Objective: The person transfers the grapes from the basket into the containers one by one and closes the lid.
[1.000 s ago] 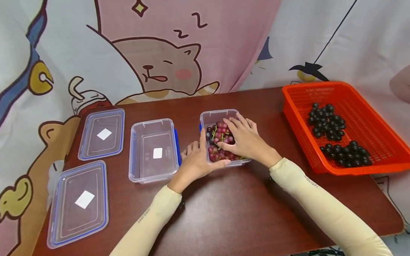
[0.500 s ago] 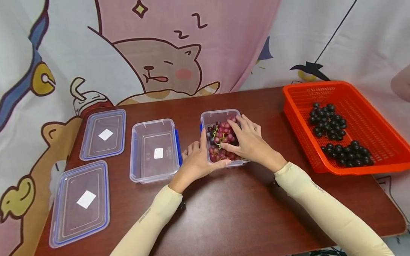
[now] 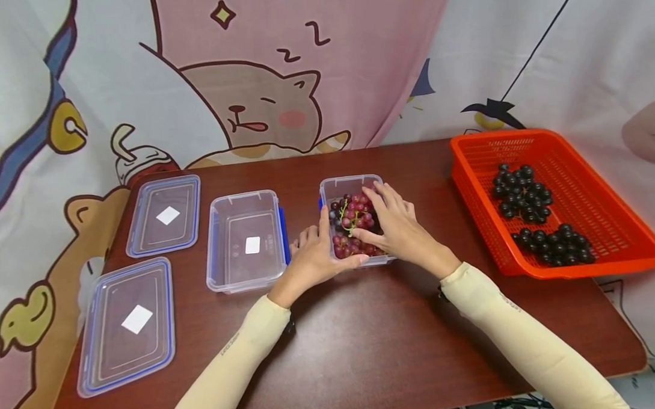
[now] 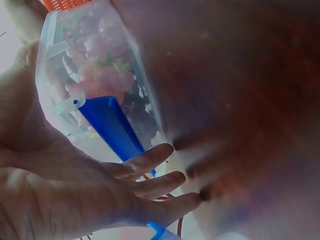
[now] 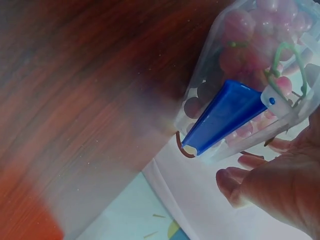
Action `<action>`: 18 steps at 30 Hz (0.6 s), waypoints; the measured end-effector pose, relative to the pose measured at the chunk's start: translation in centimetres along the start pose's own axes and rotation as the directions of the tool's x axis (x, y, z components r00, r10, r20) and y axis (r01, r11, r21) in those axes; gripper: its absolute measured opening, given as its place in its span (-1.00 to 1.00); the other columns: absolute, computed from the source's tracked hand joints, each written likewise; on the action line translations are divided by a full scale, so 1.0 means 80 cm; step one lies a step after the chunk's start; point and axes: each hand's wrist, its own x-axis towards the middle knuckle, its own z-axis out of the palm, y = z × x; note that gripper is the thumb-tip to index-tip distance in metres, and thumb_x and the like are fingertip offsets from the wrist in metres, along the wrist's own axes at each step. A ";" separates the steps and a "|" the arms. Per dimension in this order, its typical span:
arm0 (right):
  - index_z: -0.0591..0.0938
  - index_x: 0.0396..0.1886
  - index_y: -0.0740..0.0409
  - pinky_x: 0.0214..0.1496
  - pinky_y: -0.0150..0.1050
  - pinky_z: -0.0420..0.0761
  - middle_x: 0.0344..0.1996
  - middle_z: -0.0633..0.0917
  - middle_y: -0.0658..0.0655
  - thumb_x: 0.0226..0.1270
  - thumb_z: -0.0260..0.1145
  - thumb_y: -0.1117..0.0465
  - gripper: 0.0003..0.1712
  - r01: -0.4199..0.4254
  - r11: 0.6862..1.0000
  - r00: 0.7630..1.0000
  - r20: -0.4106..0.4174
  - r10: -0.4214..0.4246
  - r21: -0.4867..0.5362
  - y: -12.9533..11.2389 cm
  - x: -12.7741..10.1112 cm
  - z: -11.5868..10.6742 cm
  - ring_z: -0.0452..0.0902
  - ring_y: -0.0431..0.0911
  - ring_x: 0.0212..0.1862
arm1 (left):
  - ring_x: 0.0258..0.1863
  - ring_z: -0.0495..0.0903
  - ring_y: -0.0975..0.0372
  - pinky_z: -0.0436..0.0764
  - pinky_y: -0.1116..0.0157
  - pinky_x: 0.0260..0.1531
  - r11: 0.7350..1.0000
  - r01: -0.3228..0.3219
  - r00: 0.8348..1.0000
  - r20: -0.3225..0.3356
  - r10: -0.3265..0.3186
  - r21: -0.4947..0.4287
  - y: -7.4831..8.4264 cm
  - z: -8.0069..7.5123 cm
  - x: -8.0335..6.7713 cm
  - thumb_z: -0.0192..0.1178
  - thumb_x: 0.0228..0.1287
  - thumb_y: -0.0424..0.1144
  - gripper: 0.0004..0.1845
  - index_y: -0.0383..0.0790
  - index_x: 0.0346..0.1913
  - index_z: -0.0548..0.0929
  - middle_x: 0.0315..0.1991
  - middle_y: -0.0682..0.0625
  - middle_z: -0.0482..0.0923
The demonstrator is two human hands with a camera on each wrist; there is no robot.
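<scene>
A clear plastic box (image 3: 350, 178) with a blue side clip stands mid-table, filled with red grapes (image 3: 356, 211) and some darker ones (image 3: 336, 206). Green stems (image 3: 343, 219) show on top. My left hand (image 3: 312, 256) rests against the box's left front corner, fingers extended along its side and thumb along the front edge. My right hand (image 3: 401, 226) is spread over the right wall, its thumb reaching in over the grapes. In the right wrist view the blue clip (image 5: 227, 117) hangs down outside the wall, near the right fingers.
Left of the grape box stands a second clear box (image 3: 242, 231) holding no fruit. Two clear lids (image 3: 162, 216) with white labels lie at the far left. A red basket (image 3: 482, 223) with two bunches of black grapes (image 3: 522, 194) stands at the right.
My right hand has shifted slightly right, off the top of the red grapes, uncovering more of them. My left hand has stayed in place.
</scene>
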 end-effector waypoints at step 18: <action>0.30 0.70 0.16 0.51 0.46 0.08 0.68 0.18 0.37 0.50 0.51 -0.08 -0.04 0.033 0.999 0.999 0.003 -0.033 0.019 0.001 -0.026 -0.016 -0.07 0.32 0.71 | 0.62 0.14 -0.29 0.24 -0.40 0.41 0.996 0.022 0.998 0.052 -0.026 0.083 0.027 -0.025 -0.012 0.38 0.19 0.56 0.50 -0.23 0.80 -0.27 0.59 -0.44 0.25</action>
